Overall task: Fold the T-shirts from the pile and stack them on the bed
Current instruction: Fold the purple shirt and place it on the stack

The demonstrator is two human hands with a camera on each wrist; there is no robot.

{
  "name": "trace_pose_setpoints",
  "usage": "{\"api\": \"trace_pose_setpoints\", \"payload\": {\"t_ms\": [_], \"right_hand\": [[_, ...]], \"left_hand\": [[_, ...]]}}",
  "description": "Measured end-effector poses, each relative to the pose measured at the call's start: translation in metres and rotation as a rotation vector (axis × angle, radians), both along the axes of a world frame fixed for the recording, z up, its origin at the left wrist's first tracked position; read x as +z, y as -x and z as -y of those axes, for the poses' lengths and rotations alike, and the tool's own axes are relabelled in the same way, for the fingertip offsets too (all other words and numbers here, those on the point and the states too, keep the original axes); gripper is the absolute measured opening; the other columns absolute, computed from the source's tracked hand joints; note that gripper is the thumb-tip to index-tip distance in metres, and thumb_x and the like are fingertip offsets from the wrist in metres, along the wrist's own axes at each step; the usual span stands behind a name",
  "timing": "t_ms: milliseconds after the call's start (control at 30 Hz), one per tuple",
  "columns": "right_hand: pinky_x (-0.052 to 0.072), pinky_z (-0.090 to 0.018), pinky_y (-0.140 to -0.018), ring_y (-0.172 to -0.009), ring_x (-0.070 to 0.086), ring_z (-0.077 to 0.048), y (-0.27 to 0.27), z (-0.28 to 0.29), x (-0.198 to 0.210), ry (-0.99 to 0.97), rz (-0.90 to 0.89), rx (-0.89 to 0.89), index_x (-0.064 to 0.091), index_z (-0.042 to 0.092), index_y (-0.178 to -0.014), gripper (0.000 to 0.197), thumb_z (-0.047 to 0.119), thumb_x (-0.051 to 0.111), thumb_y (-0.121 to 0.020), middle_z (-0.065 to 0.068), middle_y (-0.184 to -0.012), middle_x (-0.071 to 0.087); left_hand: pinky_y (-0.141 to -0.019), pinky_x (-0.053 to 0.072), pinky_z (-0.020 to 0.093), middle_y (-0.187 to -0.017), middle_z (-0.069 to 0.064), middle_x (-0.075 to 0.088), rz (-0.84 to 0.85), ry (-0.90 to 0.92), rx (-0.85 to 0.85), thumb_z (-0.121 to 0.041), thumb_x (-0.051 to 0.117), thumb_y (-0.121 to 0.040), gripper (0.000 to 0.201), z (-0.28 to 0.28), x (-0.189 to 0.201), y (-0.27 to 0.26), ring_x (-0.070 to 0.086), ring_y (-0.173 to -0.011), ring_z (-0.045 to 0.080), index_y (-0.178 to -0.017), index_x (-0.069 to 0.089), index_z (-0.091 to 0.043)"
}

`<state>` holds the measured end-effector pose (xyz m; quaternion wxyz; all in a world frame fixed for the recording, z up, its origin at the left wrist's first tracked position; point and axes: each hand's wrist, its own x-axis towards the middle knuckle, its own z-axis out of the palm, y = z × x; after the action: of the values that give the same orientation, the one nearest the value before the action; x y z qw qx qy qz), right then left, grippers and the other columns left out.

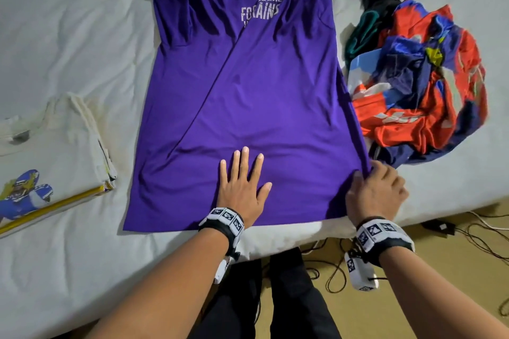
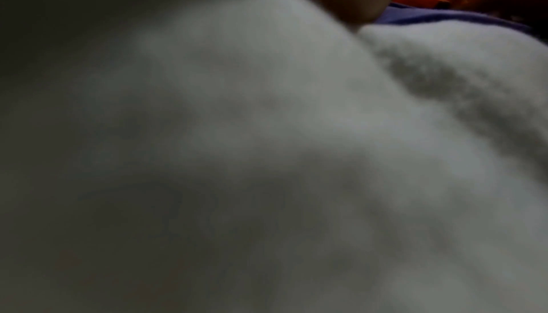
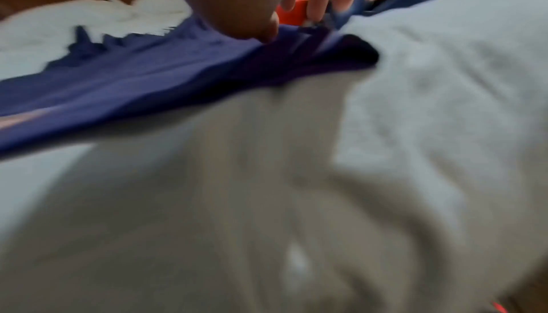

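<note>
The purple T-shirt [image 1: 248, 107] is spread flat on the bed [image 1: 55, 22], sides already folded in toward the middle, hem nearest the bed edge. All places below are given rel. to this shirt.

The left hand [image 1: 242, 187] is laid flat on the lower middle of the shirt, fingers straight and spread, nothing gripped; the cloth is only pressed down. The right hand [image 1: 376, 192] is at the shirt's lower right corner, with the cloth pinched between thumb and curled fingers; in the right wrist view the corner is bunched under the fingertips [image 3: 316, 15].

The unfolded pile [image 1: 418, 71] is touching the shirt's right edge. The folded white T-shirt [image 1: 52, 151] is just off its left edge, apart from it.

Risks, as judged:
- If the corner is pulled w/o enough pressure from the flat palm, the whole shirt could be dragged and the side folds opened.
- The pinch is small; slick fabric could be lost mid-lift.
- Pile fabric could be snagged and dragged along, since it abuts the right edge.
- The hem sits near the bed edge, so the shirt could slide off.
</note>
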<state>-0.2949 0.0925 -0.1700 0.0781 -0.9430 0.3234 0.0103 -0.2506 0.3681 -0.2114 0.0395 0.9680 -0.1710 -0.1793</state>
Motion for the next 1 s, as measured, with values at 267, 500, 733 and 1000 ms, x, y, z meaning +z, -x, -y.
{"api": "trace_pose_setpoints", "payload": {"t_ms": [267,500,733,1000], "right_hand": [[-0.003,-0.047,-0.125,-0.156,-0.010,-0.026,-0.035,-0.106,-0.028,-0.168,-0.278,0.676,0.009,0.035,-0.162,0.066,0.060,0.016,-0.101,-0.001,-0.171,-0.005],[-0.004,-0.055,-0.123,-0.156,0.006,-0.029,-0.052,-0.093,-0.020,-0.112,-0.371,0.332,0.015,0.024,-0.162,0.076,0.066,0.019,-0.099,-0.007,-0.169,0.011],[0.012,-0.045,-0.125,-0.154,0.015,-0.030,-0.150,-0.113,0.010,-0.220,-0.197,0.405,0.024,0.005,-0.157,0.071,0.050,0.038,-0.103,-0.013,-0.166,0.020],[0.011,-0.043,-0.126,-0.156,0.009,-0.029,-0.285,-0.086,0.019,-0.209,-0.120,0.535,0.028,0.006,-0.156,0.067,0.046,0.040,-0.104,-0.013,-0.167,0.018]], "left_hand": [[-0.123,0.005,0.060,-0.171,0.009,-0.003,-0.011,0.006,0.013,-0.063,0.019,-0.102,0.071,-0.016,0.002,-0.007,0.002,-0.158,0.031,-0.164,0.003,-0.031],[-0.120,0.006,0.066,-0.168,0.018,0.017,-0.048,-0.145,0.166,-0.061,0.012,-0.099,0.076,-0.081,0.019,-0.041,0.014,-0.155,0.039,-0.161,0.029,-0.018],[-0.122,0.006,0.064,-0.168,0.024,-0.002,-0.007,-0.101,0.248,-0.057,0.017,-0.104,0.074,-0.075,0.044,-0.139,-0.002,-0.155,0.043,-0.162,0.019,-0.013],[-0.122,0.010,0.063,-0.169,0.021,0.001,-0.030,-0.131,0.258,-0.047,0.029,-0.107,0.064,-0.057,0.060,-0.280,-0.003,-0.155,0.041,-0.161,0.013,-0.015]]}}
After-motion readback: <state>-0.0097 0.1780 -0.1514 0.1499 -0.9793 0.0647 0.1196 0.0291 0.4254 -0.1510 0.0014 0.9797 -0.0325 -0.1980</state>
